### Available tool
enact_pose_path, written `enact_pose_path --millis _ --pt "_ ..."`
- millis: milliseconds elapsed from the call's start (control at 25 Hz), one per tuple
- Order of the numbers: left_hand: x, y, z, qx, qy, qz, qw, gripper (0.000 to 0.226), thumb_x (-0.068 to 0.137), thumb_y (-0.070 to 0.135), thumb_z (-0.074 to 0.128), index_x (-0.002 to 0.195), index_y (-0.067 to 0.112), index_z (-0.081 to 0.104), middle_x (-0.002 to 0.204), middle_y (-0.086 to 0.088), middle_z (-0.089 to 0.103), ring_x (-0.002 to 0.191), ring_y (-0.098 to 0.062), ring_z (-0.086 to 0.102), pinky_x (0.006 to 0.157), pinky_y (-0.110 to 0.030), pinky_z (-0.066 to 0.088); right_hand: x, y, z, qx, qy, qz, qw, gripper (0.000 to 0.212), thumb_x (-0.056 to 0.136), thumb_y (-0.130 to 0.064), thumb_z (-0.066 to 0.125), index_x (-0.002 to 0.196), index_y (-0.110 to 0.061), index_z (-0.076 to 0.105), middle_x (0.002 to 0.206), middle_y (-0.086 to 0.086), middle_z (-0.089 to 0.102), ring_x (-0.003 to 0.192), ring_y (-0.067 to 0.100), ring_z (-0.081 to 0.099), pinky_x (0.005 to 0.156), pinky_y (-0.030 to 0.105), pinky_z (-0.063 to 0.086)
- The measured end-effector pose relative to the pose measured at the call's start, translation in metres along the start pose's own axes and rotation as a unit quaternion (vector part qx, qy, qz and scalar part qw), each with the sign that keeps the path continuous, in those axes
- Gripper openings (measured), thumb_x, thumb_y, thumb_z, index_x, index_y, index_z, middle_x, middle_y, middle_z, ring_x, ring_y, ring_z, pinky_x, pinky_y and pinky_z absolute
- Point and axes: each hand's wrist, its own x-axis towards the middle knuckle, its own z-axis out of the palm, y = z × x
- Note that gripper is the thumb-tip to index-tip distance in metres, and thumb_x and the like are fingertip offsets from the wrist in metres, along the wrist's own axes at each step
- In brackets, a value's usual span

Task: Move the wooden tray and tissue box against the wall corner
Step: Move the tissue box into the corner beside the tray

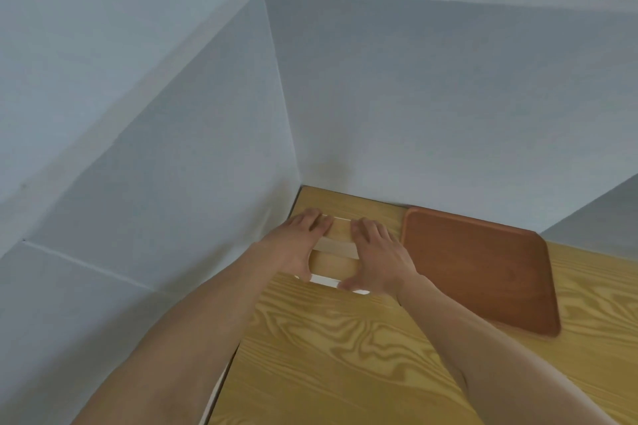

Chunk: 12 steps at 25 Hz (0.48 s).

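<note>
Two pale blue-grey walls (431, 97) meet in a corner and fill most of the view. Below them lies the surface (331, 348), a light wood top with a bold wavy grain, its far edge against the back wall and its left edge along the side wall.

The tray (480, 269) is the next largest thing: a reddish-brown wooden rectangle with rounded corners and a low raised rim. It lies flat on the surface, its far edge touching the back wall, to the right of the corner. Nothing is in it.

Just left of the tray, in the corner itself, sits the box (333, 252). It is a wood-toned tissue box with a paler band across its top and a white edge showing along its near side. It lies close to the side wall and near the back wall, with a strip of bare surface visible beyond it. No tissue can be seen; the hands cover much of the top.

Both bare forearms reach in from below. The left hand (298, 241) rests on the box's left end, fingers spread over the far edge and thumb at the near edge. The right hand (374, 254) holds the right end the same way, next to the tray. Each grip is closed on the box.
</note>
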Motion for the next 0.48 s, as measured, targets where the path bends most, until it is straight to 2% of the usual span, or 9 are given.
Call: enact_pose_path --millis 160,480 --pt "0.025 -0.016 -0.007 0.001 0.002 0.006 1.0 0.133 0.055 0.034 0.085 0.153 0.034 -0.005 0.158 -0.013 0.008 0.145 -0.032 0.018 0.114 -0.04 0.029 0.029 0.005 0.002 0.001 -0.003 0.01 1.0 0.128 0.058 -0.072 0.073 0.154 -0.009 0.016 0.156 0.01 0.027 0.144 0.03 0.021 0.118 0.042 0.022" --pt "0.047 -0.035 -0.007 -0.015 -0.016 -0.009 1.0 0.131 0.057 0.031 0.086 0.154 0.035 -0.002 0.16 -0.012 0.004 0.147 -0.034 0.01 0.115 -0.041 0.023 0.062 0.011 0.009 -0.001 -0.007 0.001 1.0 0.128 0.056 -0.072 0.072 0.153 -0.008 0.018 0.155 0.01 0.028 0.143 0.03 0.022 0.117 0.041 0.024"
